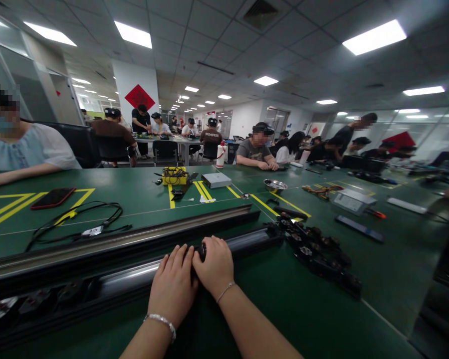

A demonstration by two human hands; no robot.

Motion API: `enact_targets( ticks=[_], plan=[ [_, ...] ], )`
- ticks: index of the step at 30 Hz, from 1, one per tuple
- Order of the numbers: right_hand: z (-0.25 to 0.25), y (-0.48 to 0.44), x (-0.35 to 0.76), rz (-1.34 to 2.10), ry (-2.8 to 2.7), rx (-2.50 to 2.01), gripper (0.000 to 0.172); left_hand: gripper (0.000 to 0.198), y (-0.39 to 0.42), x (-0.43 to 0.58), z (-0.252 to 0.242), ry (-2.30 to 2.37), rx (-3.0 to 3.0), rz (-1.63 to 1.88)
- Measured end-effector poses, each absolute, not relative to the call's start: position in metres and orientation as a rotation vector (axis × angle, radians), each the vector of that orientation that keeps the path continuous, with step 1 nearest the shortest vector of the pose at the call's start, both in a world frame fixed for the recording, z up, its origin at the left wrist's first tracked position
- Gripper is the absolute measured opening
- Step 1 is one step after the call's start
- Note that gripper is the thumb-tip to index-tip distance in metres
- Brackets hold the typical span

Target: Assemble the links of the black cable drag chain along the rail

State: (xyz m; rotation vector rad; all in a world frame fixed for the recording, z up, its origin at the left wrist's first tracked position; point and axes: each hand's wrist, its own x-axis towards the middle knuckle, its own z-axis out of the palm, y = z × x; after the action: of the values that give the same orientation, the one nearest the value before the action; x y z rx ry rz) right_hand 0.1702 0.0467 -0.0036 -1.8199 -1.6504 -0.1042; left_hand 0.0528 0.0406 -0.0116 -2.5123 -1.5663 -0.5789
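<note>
A long black channel rail (129,280) lies across the table before me, with a shiny curved inner surface. Several black parts with metal discs (35,301) sit in its left end. My left hand (174,280) rests over the rail's middle with fingers stretched out across it. Touching it, my right hand (216,267) is closed, thumb and fingers around a small black part (203,251) at the rail; most of that part is hidden. A second rail (134,231) runs parallel behind. A pile of black mechanical parts (318,244) lies to the right of the rail's far end.
On the green table lie a phone (53,198), a black cable (114,219), a yellow box (174,175), a grey box (217,180), a metal bowl (275,185), a silver power supply (353,200) and a dark bar (359,228). A person (260,149) sits across; another person (33,144) sits left.
</note>
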Motion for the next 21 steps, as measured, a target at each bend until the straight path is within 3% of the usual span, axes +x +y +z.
enact_targets(
  ticks=[5, 21],
  plan=[
    [-0.0028, 0.0454, 0.1722, -0.076, -1.662, -1.792, 0.034, 0.05, 0.0405, 0.053, -0.0109, -1.56, -2.503, -0.564],
    [0.0029, 0.0444, 0.172, -0.018, -1.665, -1.778, 0.016, 0.049, 0.0396, 0.0523, -0.0108, -1.57, -2.503, -0.54]
  ],
)
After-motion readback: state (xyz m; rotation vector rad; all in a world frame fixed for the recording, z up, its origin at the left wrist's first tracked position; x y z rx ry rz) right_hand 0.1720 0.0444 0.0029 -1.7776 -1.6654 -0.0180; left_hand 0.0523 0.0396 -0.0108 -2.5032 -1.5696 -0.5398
